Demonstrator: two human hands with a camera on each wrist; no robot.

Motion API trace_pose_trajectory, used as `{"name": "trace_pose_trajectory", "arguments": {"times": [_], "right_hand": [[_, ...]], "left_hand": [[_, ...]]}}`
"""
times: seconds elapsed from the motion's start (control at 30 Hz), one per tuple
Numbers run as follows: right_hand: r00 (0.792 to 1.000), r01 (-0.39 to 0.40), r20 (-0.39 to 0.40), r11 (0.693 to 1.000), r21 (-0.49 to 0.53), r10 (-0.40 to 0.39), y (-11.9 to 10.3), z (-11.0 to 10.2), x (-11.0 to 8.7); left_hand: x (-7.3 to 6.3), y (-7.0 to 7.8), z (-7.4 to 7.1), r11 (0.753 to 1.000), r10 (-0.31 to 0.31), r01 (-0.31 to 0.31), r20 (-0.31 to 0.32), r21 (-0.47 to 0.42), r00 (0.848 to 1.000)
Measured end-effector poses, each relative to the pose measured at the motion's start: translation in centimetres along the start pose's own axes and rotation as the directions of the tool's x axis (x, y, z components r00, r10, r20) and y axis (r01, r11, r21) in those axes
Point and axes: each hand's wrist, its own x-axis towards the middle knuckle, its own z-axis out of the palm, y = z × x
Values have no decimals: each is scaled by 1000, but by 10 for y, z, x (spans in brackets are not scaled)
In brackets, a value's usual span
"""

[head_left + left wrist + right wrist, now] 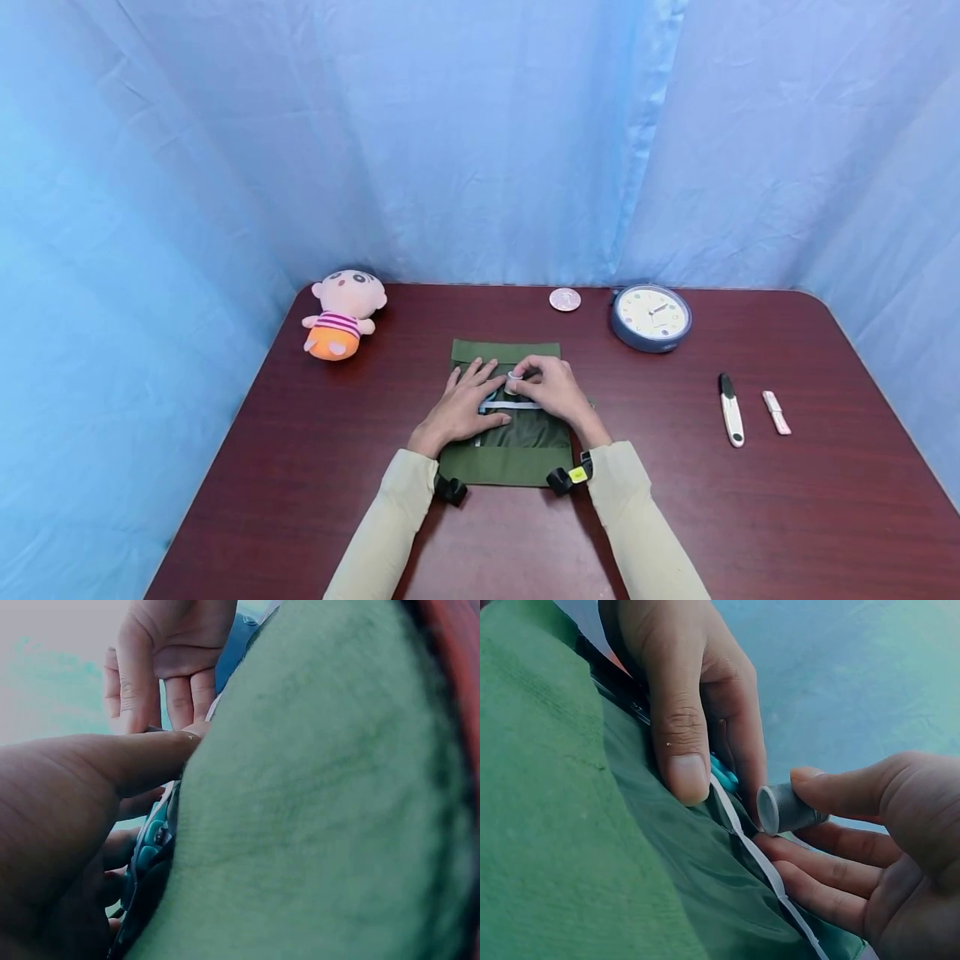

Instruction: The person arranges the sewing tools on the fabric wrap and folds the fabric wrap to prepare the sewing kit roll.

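A green fabric pouch (506, 467) lies spread on the table under both hands, with a white elastic band (761, 859) across its dark green lining. My right hand (553, 387) pinches a small grey thread spool with a white rim (780, 808) between thumb and fingers, just above the band. On the pouch rests my left hand (468, 408), its fingers spread and straight and its thumb beside the band. A teal item (152, 838) shows beside the left fingers, mostly hidden by them.
A plush doll (341, 317) lies at the back left. Along the back are a round pale disc (565, 300) and a blue-rimmed clock (651, 318). To the right lie a black-and-white slim tool (731, 410) and a small pinkish-white piece (777, 412). Blue curtains (480, 142) surround the table.
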Motion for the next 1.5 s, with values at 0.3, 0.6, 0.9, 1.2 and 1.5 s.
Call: {"name": "trace_pose_trajectory", "arguments": {"times": [0.3,0.6,0.9,1.2,1.5], "right_hand": [[994,80,-66,995,-67,-85,2,4,-2],[990,142,-14,987,-69,-143,4,6,1],[993,115,32,991,-71,-113,7,6,4],[997,68,34,995,-69,-66,8,9,6],[997,68,37,997,-49,-66,11,9,4]], "left_hand": [[-2,-1,-2,999,27,-27,-23,-17,999],[-3,-1,-3,1000,22,-22,-30,-18,999],[-3,0,-2,1000,17,-17,-24,-17,1000],[-1,0,-1,1000,10,-11,-27,-5,1000],[-1,0,0,1000,10,-10,-30,-2,1000]]}}
